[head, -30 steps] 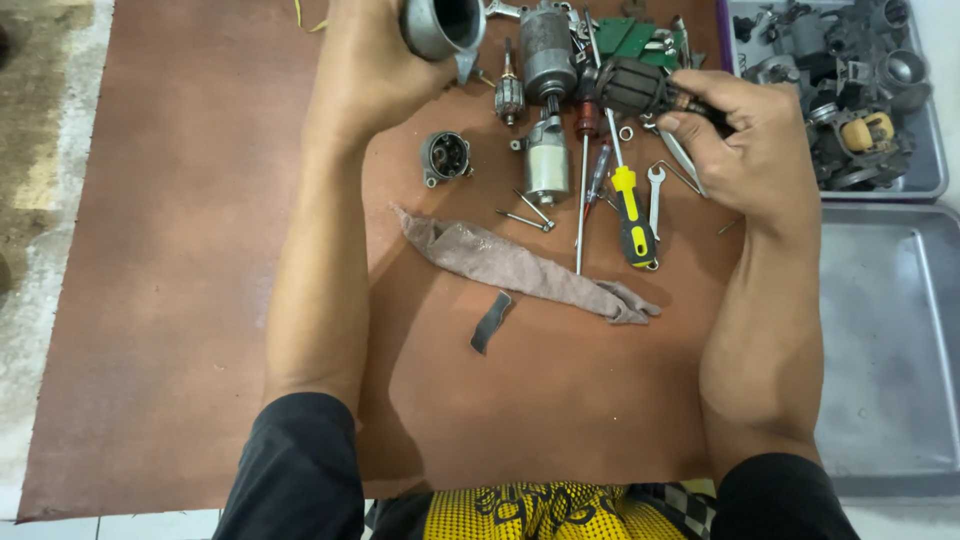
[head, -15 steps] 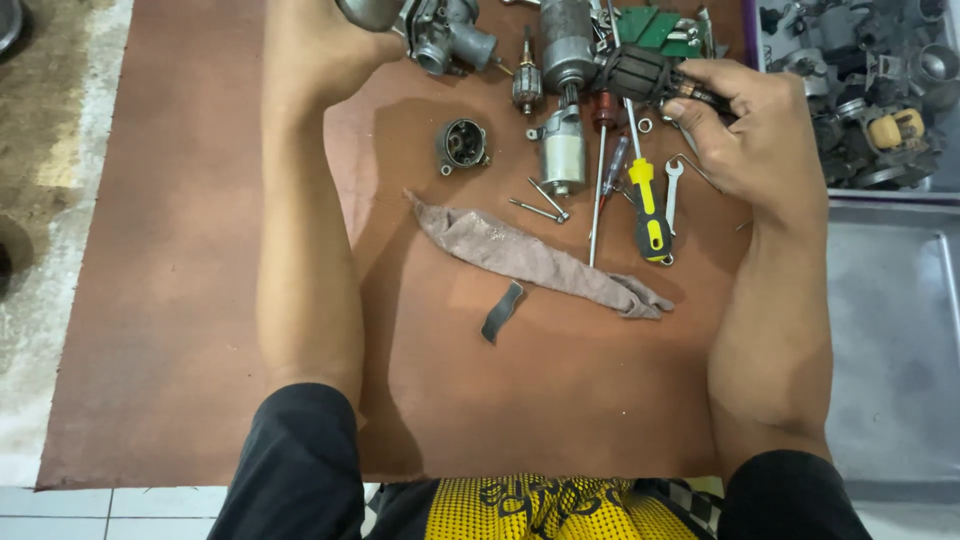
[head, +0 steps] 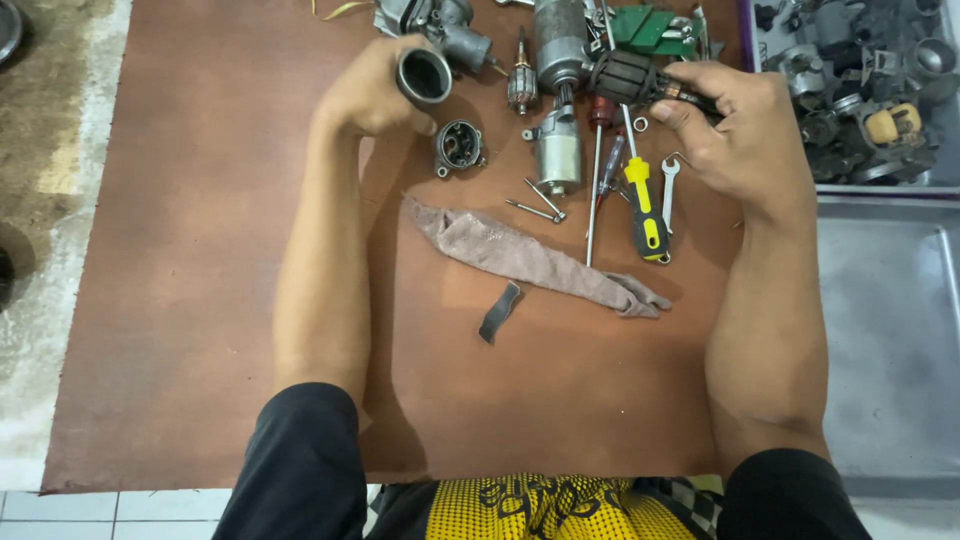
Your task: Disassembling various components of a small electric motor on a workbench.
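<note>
Here the left hand (head: 375, 95) is wrapped around a short metal cylinder housing (head: 424, 77), its open, dark mouth turned up toward the camera; the fingers curl fully about its wall, so the grip is closed on it. The right hand (head: 745, 135) pinches the shaft end of a dark motor armature (head: 625, 78), thumb and fingers clamped on the narrow copper-coloured end while the thick ribbed body juts out to the left of the hold.

Just below the left hand's grip lies a round end cap (head: 459, 147) on the brown mat (head: 180, 300). Between the two hands sit a small silver motor body (head: 557, 160) and a larger grey cylinder (head: 560, 40). Just under the right hand's grip lie a yellow-handled screwdriver (head: 645, 205), a small spanner (head: 670, 180) and a long thin rod (head: 593, 200). Nearer the person's body a crumpled grey rag (head: 530, 258) and a small dark strip (head: 499, 312) rest apart from both hands. Beyond the right hand a grey tray (head: 860, 190) holds more metal parts.

The housing looks stiff, smooth-walled and fairly heavy, probably slick if oily, so a full wrap round the outside seems the sound hold. The armature seems dense, with windings that could be damaged; the shaft ends or the solid ribbed core seem the safer places to take it.
</note>
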